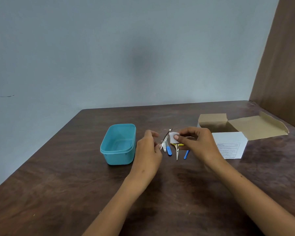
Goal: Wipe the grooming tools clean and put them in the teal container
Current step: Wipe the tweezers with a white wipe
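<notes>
Left hand fingers pinch the lower end of a thin metal tool, held tilted above the tabletop. Right hand pinches a white wipe against its blade. Remaining tools lie at 6 o'clock below the wipe. Teal container at 9 o'clock, empty; open cardboard box at 3.
</notes>
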Motion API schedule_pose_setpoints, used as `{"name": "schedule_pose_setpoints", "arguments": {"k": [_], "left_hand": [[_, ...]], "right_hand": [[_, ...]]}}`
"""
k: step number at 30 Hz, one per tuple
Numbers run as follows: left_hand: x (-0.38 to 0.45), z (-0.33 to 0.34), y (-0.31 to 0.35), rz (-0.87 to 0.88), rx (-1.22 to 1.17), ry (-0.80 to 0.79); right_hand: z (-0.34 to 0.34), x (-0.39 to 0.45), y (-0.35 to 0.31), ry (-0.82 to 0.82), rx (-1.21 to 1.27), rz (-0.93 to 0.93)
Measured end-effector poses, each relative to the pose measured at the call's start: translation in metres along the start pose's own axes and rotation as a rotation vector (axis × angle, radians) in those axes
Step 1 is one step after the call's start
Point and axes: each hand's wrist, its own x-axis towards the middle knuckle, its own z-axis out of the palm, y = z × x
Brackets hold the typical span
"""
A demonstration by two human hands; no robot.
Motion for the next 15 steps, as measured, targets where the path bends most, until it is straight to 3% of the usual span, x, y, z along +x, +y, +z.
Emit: {"name": "schedule_pose_setpoints", "arguments": {"k": [6, 10, 15], "left_hand": [[0.0005, 0.0000, 0.0028, -0.087, -0.450, -0.042], [0.0013, -0.0005, 0.0027, -0.119, -0.582, -0.053], [0.0014, -0.0011, 0.0039, -0.129, -0.640, -0.088]], "right_hand": [[0.0032, -0.0026, -0.0019, 0.024, 0.224, 0.084], [0.0038, -0.0047, -0.0047, -0.001, 0.351, 0.124], [0.0072, -0.0076, -0.0070, 0.001, 0.322, 0.113]]}}
